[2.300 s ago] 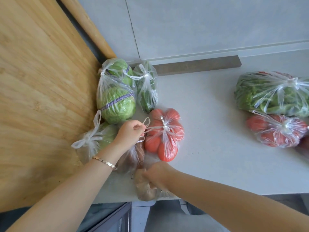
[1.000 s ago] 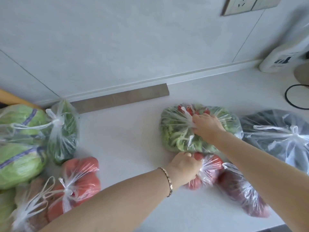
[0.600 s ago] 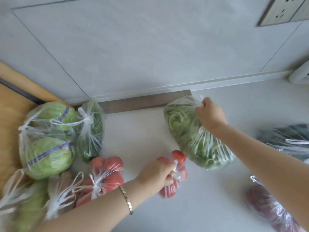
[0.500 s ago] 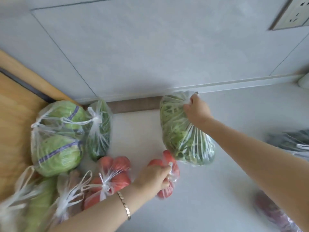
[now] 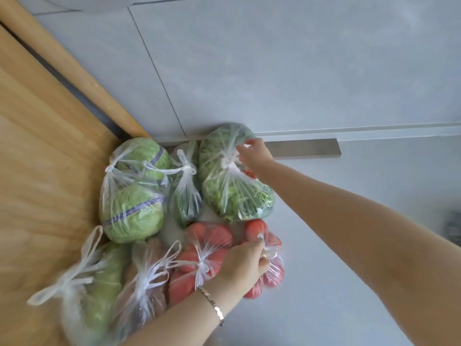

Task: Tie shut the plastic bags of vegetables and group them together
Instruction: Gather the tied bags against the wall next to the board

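Seven knotted bags point(image 5: 134, 196) form one cluster; two hold tomatoes. Left hand point(image 5: 243, 264) pinches the 4 o'clock tomato bag point(image 5: 273, 270) at its knot. Right hand point(image 5: 254, 153) touches the 2 o'clock leafy-greens bag point(image 5: 232, 196); whether its fingers grip cannot be told.

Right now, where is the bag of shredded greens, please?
Head view, centre: the greens bag, right hand at its knot, lies by the wall, right of the small green bag, behind the tomato bags.

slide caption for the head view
Left hand grips the tomato bag, right hand on the greens bag, beside tied bags.
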`<state>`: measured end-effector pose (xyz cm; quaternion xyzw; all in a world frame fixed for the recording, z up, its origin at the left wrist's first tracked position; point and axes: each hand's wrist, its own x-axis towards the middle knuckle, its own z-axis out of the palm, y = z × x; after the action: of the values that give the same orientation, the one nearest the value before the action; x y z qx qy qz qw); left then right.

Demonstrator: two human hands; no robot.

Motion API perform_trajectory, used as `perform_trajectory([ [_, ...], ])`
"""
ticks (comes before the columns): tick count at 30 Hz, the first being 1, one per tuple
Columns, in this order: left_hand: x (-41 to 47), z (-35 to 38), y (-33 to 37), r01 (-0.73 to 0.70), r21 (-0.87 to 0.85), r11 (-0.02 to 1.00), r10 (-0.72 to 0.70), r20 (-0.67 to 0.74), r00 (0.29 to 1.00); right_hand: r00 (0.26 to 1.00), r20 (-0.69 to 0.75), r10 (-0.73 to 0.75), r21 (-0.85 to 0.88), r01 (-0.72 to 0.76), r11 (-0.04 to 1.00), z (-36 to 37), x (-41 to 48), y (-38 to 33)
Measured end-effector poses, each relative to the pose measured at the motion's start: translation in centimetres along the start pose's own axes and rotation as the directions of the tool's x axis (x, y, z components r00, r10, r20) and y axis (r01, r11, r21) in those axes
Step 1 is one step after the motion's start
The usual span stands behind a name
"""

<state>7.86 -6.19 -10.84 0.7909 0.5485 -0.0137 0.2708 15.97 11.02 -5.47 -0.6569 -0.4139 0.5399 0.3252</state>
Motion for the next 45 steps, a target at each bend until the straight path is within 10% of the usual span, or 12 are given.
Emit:
perform_trajectory([
  [5, -0.7, 1.0, 0.1, 0.095, -0.070, 0.993, -0.096, 0.000, 0.995, 0.985, -0.159, 0.072, -0.214, -0.105, 0.971, -3.7, -5.6, 6.6],
  [10, -1.6, 1.1, -0.3, 0.156, -0.173, 0.972, -0.154, 0.028, 0.988, 0.784, 0.222, 0.580, -0.031, -0.589, 0.807, -3.8, -12.3, 15.3],
  [17, -2.0, 0.7, 0.1, 0.143, -0.146, 0.979, -0.148, -0.023, 0.989, 0.871, 0.188, 0.453, 0.030, -0.466, 0.884, -2.0, -13.1, 17.0],
  [21, -1.3, 1.1, 0.0, 0.190, -0.045, 0.981, -0.190, 0.009, 0.982, 0.916, 0.180, 0.358, -0.291, -0.298, 0.909, -7.2, -13.4, 16.0],
  [25, -0.8, 1.5, 1.1, 0.208, 0.060, 0.976, -0.210, 0.031, 0.977, 0.971, -0.236, 0.042, -0.805, -0.220, 0.551, -17.7, -15.5, 17.6],
  [29, -1.4, 2.3, 1.7, 0.238, 0.111, 0.965, -0.240, 0.008, 0.971, 0.833, -0.515, 0.203, -0.847, -0.531, 0.032, -25.9, -19.2, 21.7],
  [31, -1.5, 2.5, 2.0, 0.240, 0.123, 0.963, -0.241, -0.006, 0.970, 0.788, -0.565, 0.244, -0.817, -0.576, -0.031, -28.2, -20.3, 23.3],
  [45, -4.0, 2.6, 0.5, 0.106, -0.131, 0.986, -0.111, -0.031, 0.993, 0.983, -0.068, 0.170, -0.995, -0.078, 0.056, -28.5, -22.2, 22.8],
])
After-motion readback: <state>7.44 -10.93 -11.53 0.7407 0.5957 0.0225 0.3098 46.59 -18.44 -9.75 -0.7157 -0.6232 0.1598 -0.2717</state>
